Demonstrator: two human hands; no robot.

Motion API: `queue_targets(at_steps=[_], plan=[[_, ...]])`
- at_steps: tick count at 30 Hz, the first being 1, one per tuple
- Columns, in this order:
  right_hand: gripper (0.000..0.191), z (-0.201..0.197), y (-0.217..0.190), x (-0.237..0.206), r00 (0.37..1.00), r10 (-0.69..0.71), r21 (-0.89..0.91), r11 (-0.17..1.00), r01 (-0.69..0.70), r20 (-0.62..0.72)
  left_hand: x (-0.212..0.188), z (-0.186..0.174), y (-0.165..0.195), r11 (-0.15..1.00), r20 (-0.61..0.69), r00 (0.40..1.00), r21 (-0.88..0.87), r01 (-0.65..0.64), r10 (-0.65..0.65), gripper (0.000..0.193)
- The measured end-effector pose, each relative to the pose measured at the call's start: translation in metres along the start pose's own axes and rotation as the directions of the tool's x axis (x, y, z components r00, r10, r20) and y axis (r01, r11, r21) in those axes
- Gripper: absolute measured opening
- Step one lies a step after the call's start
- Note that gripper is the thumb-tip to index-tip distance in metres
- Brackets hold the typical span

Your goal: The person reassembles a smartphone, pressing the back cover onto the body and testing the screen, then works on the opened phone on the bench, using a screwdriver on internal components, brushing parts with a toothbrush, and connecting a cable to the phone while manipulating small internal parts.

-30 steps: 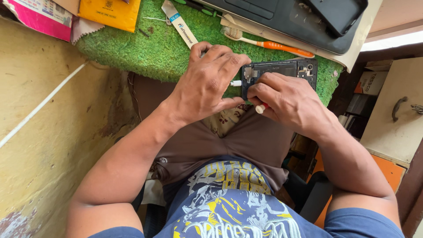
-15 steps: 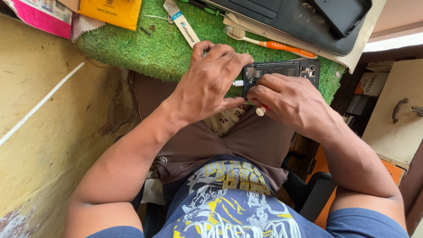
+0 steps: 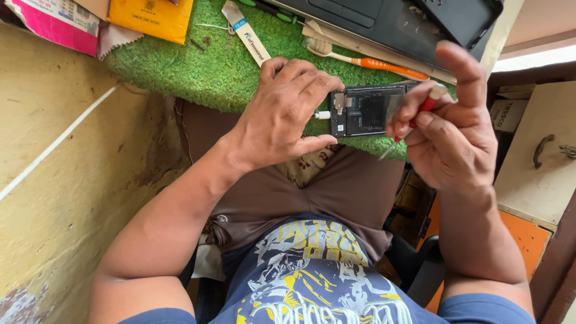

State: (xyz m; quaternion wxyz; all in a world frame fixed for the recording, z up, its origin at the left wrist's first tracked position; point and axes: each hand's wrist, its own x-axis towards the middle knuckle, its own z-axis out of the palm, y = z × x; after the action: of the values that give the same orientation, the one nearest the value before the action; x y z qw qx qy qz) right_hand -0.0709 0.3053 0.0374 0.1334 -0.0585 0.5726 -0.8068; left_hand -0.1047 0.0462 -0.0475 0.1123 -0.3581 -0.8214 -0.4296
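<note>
An opened black phone body [image 3: 367, 109] lies on the near edge of a green artificial-grass mat [image 3: 210, 66]. My left hand [image 3: 285, 114] rests on the mat and pinches the phone's left end, thumb below, fingers over the top. My right hand [image 3: 450, 123] is lifted off the phone to its right, holding a small red-handled screwdriver [image 3: 414, 117] whose thin metal tip points down and left. Its index finger sticks up.
An orange-handled toothbrush [image 3: 366, 60] and a white flat strip tool [image 3: 245, 33] lie on the mat behind the phone. A dark laptop [image 3: 390, 21] sits at the back, a yellow packet [image 3: 150, 18] and pink box [image 3: 54, 24] at the left. A yellow wall is left.
My right hand has lifted up and to the right, away from the phone, taking the screwdriver with it. My left hand keeps its hold on the phone's end.
</note>
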Motion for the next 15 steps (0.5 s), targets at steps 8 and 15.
queue_targets(at_steps=[8, 15], plan=[[0.025, -0.012, 0.062, -0.008, 0.936, -0.346, -0.183, 0.926, 0.330, -0.061, -0.003, -0.003, -0.004, 0.968, -0.049, 0.969, 0.083, -0.238, 0.243, 0.024], [0.023, -0.015, 0.087, -0.003, 0.890, -0.454, -0.320, 0.840, 0.439, 0.028, -0.008, -0.008, -0.014, 0.902, 0.006, 0.912, 0.149, -0.406, 0.410, 0.007]])
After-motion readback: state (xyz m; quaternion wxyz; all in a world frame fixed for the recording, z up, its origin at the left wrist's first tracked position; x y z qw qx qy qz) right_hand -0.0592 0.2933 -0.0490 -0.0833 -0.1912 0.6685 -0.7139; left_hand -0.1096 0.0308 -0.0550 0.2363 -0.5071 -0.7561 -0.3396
